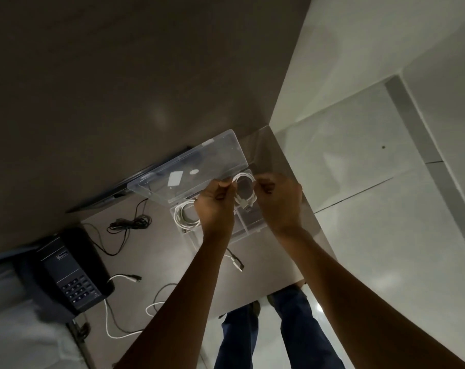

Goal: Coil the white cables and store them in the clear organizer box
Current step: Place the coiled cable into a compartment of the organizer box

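Both hands hold one coiled white cable [244, 189] over the clear organizer box [248, 227]. My left hand [215, 206] pinches its left side and my right hand [278, 201] pinches its right side. The box's clear lid [188, 169] stands open behind it. Another coiled white cable [184, 216] lies in the box's left compartment, partly hidden by my left hand. A loose white cable [114, 323] trails on the table at lower left, and a USB plug [238, 264] lies beside my left forearm.
A dark desk phone [71, 272] sits at the left. A tangled black cable [130, 225] lies behind it. The table's right edge [316, 235] runs beside my right arm, with pale tiled floor beyond. Legs in blue jeans [292, 328] show below the table.
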The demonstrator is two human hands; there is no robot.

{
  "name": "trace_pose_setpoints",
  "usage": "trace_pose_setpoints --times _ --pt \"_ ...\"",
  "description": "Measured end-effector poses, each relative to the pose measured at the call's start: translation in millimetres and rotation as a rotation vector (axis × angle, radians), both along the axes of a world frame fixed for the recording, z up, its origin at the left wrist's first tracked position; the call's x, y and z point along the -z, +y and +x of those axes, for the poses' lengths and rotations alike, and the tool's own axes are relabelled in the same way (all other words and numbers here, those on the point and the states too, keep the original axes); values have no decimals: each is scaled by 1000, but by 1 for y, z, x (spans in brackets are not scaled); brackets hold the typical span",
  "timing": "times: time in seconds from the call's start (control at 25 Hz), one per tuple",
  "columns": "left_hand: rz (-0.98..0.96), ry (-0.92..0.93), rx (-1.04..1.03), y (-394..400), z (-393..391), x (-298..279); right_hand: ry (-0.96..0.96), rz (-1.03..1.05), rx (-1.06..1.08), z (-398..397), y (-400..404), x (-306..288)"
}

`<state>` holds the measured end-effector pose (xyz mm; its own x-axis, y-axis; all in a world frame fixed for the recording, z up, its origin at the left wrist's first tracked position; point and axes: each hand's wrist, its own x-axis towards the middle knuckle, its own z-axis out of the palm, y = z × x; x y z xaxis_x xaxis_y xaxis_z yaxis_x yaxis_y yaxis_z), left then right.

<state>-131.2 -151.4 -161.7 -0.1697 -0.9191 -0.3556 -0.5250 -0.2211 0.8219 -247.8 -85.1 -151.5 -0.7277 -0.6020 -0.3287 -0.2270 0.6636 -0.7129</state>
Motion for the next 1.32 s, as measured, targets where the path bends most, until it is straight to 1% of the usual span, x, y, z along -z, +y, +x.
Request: trace_pose_setpoints --times 0.08,0.12,0.24,0.32,0.44,0.56,0.64,0.72,0.84,0.88,0.92,0.96,1.0,1.04,1.08,1.16,1.28,1.32 --pt "-82 -59 23 1 1 0 20 -10 -24 0 1 3" --pt "-120 -59 35 1 2 0 31 -11 -41 0 2 5" --pt "-163 -68 74 2 7 -3 46 -20 -67 0 3 11" --pt "-200 -123 197 2 11 -4 68 -12 -85 0 2 14" --pt "-307 -208 484 4 21 -10 100 -5 -105 0 1 17" --pt "-307 -279 681 1 28 -16 73 -23 -125 3 2 20" --pt "-308 -273 760 -2 29 -15 55 -35 -156 -1 5 19" --pt "-275 -250 779 -5 27 -12 62 -50 -251 -9 11 15" --pt "-191 -272 766 -8 26 -9 100 -57 -514 -19 29 13" --pt "-161 -253 748 -9 27 -11 77 -76 -542 -19 35 13" --pt "-196 -237 731 -8 29 -14 -3 -110 -476 -19 37 11" --pt "-270 -251 741 -7 32 -15 -113 -128 -360 -15 37 11" --pt "-357 -269 790 -8 35 -16 -233 -125 -280 -12 35 11" --pt "-457 -274 829 -9 37 -14 -249 -106 -242 -9 33 13" --pt "-504 -268 832 -10 37 -14 -189 -65 -229 -6 33 12" --pt "-490 -262 822 -10 38 -13 -96 -29 -276 0 29 10" --pt "-409 -243 841 -10 41 -12 -30 74 -207 4 22 12" --pt "-331 -208 829 -9 40 -11 -13 91 -192 5 18 12"
